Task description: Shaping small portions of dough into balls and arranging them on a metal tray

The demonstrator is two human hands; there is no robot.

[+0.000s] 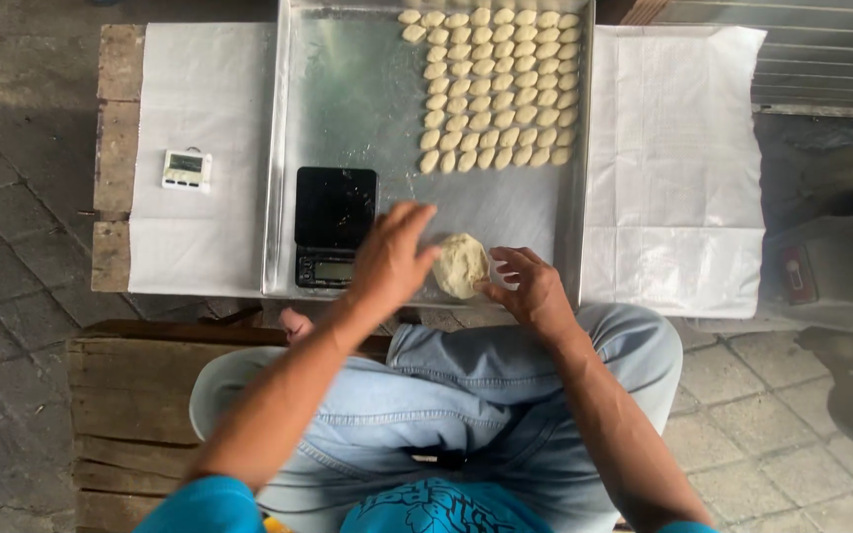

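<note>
Seen from above, a seated person works at a low table. The left hand (pixel 392 259) and right hand (pixel 530 286) flank a pale lump of dough (pixel 461 265), fingers spread and curved against its sides, neither closed around it. The dough rests on a large metal tray (pixel 357 89). Just beyond the left hand sits a black kitchen scale (pixel 335 225). Farther ahead of both hands lie neat rows of small dough pieces (pixel 496 87). Well off to the left hand's outer side, a small white timer (pixel 187 169) lies on a white cloth (pixel 204 109).
</note>
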